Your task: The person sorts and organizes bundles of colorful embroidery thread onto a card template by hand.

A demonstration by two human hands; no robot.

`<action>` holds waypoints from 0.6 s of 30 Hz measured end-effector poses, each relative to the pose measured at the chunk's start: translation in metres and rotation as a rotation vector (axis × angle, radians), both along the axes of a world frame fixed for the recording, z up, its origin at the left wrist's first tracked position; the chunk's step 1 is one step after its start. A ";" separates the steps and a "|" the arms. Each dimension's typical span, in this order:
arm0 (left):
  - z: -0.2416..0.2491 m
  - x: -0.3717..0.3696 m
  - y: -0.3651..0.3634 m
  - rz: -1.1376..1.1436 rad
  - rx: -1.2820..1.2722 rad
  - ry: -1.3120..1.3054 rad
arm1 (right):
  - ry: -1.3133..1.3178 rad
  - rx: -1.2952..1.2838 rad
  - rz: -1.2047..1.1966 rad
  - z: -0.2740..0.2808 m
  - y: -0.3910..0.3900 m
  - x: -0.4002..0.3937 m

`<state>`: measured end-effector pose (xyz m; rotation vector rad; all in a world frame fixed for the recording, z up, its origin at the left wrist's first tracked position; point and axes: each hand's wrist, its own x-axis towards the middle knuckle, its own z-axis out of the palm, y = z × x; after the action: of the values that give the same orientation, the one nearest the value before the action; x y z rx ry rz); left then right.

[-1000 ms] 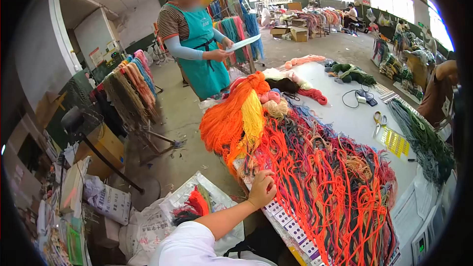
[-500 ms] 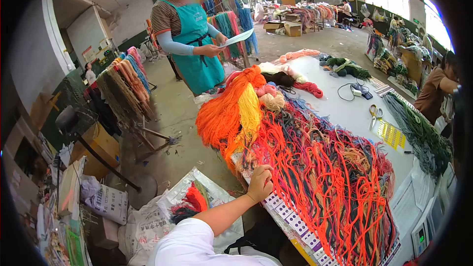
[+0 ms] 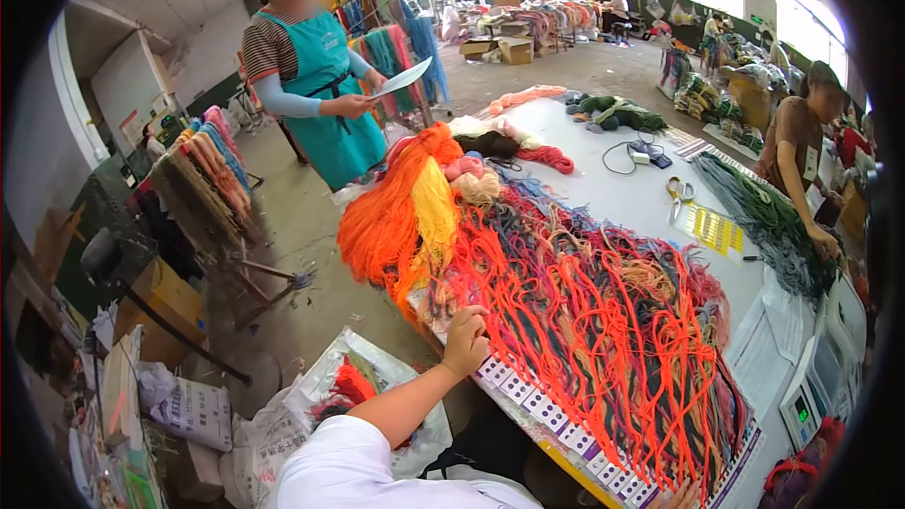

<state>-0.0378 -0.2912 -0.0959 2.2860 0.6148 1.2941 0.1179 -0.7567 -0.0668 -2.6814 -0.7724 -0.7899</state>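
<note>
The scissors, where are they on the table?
In the head view, the scissors lie on the white table, toward its right side, just above the yellow label sheet and beside the dark green yarn.

My desk point(image 3: 650, 203) carries a yarn heap point(image 3: 603, 320) at its middle, orange skeins point(image 3: 396, 217) at nine o'clock, scissors point(image 3: 677, 193) and yellow labels point(image 3: 716, 229) at two.
</note>
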 end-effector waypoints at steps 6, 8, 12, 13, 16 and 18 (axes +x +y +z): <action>0.002 0.000 -0.001 -0.022 -0.041 0.013 | 0.021 -0.013 -0.024 0.005 0.002 -0.001; 0.004 0.001 -0.004 0.006 -0.081 0.044 | 0.011 -0.015 -0.022 0.003 0.001 -0.001; 0.007 0.001 -0.007 0.021 -0.088 0.048 | -0.016 -0.008 -0.015 0.004 0.003 -0.002; 0.006 0.001 -0.006 0.024 -0.072 0.033 | -0.032 -0.011 -0.011 0.002 0.001 -0.001; 0.004 0.001 -0.004 0.021 -0.057 0.038 | -0.034 -0.023 -0.013 0.001 0.000 0.000; 0.005 0.002 -0.004 0.015 -0.022 0.021 | -0.022 -0.055 -0.034 -0.002 -0.002 0.001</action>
<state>-0.0354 -0.2953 -0.0909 2.2838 0.6507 1.2657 0.1187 -0.7591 -0.0688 -2.7456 -0.7663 -0.8196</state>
